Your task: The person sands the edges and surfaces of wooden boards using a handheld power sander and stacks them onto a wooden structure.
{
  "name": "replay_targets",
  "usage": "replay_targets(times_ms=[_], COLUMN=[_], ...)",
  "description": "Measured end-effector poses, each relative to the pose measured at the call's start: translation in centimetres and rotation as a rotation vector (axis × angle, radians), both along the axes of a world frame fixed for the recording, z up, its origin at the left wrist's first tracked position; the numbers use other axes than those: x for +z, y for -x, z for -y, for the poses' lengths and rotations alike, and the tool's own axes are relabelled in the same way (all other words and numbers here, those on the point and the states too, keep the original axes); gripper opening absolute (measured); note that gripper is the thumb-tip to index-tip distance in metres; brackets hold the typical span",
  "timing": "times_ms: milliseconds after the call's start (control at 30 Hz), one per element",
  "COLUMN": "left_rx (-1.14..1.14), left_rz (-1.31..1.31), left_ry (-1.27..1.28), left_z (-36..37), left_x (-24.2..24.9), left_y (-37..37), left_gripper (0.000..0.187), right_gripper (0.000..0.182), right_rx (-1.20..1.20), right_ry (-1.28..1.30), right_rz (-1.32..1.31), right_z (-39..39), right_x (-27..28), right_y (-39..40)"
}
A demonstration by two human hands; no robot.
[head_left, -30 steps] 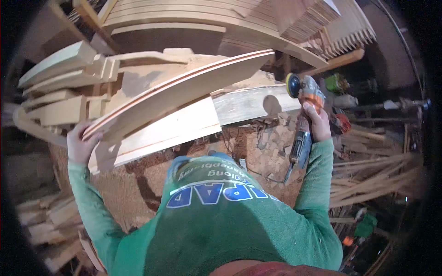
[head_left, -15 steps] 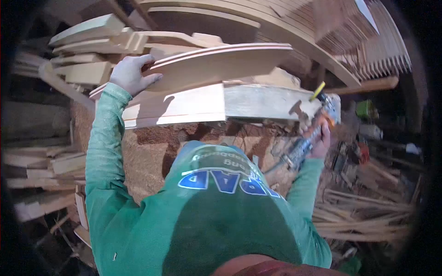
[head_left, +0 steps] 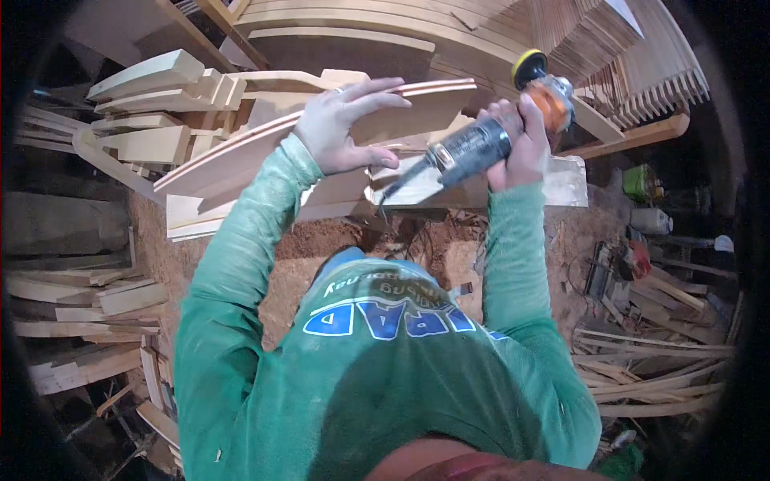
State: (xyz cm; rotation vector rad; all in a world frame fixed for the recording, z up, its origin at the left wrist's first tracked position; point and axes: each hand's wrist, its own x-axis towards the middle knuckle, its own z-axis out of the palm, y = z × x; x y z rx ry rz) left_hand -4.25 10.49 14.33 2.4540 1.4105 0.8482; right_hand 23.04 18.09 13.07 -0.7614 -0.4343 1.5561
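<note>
The sawdust-covered workshop floor [head_left: 321, 248] carries a thick pale timber plank [head_left: 561, 180] at twelve o'clock, stacked pale wooden offcuts [head_left: 72, 321] at nine o'clock, and thin loose wooden strips [head_left: 658, 377] lying scattered at four o'clock

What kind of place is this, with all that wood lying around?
It looks like a woodworking shop. Cut boards and curved wooden pieces are stacked all over, sawdust covers the ground, and the right hand holds a power sander while the left hand rests on a curved board.
</note>
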Motion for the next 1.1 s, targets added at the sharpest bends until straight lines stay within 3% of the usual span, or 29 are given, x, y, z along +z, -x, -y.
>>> replay_targets(times_ms=[133, 233, 333, 600, 733, 767, 867, 933, 967, 1100], left_rx=[-0.019, 0.000, 0.025, 0.008, -0.059, -0.130, 0.004, 0.107, 0.195, 0.333], left_rz=[0.175, 0.004, -0.044, -0.097, 0.021, 0.084, 0.287, 0.253, 0.115, -0.175], left_ry=[-0.019, -0.145, -0.178, -0.337, -0.203, -0.146, 0.088, -0.018, 0.000, 0.027], left_z=[0.9, 1.0, 1.8, 1.5, 2.4, 2.2, 2.4, 1.3, 1.0, -0.7], left_x=[-0.4, -1.5, -1.7, -3.9, -2.5, -2.0, -0.9, -1.3, -1.8, -2.8], left_y=[-0.2, -0.3, 0.1, 0.9, 0.6, 0.9, 0.9, 0.4, 0.3, 0.0], left_gripper=[0.080, 0.079, 0.084, 0.072, 0.058, 0.053, 0.056, 0.062, 0.061, 0.052], right_gripper=[0.026, 0.028, 0.027, 0.023, 0.018, 0.023, 0.038, 0.038, 0.038, 0.044], right_rx=[-0.115, -0.134, -0.159, -0.256, -0.189, -0.157, -0.115, -0.056, -0.020, -0.099], right_ry=[-0.011, -0.019, 0.012, 0.018, -0.082, -0.102, -0.050, -0.120, -0.155, -0.029], right_rz=[0.069, 0.147, 0.168, 0.355, -0.083, -0.172, -0.317, -0.328, -0.334, -0.639], right_z=[-0.5, -0.8, -0.2, 2.1, 3.2, 3.6, 6.1, 7.5, 8.1, 8.8], right_x=[1.8, 1.3, 1.8, 1.9, -0.5, -1.6, -4.0, -6.8, -8.4, -14.4], right_y=[4.5, 6.0, 7.3, 7.1, 3.7, 2.3, -0.8, -2.9, -3.8, -6.5])
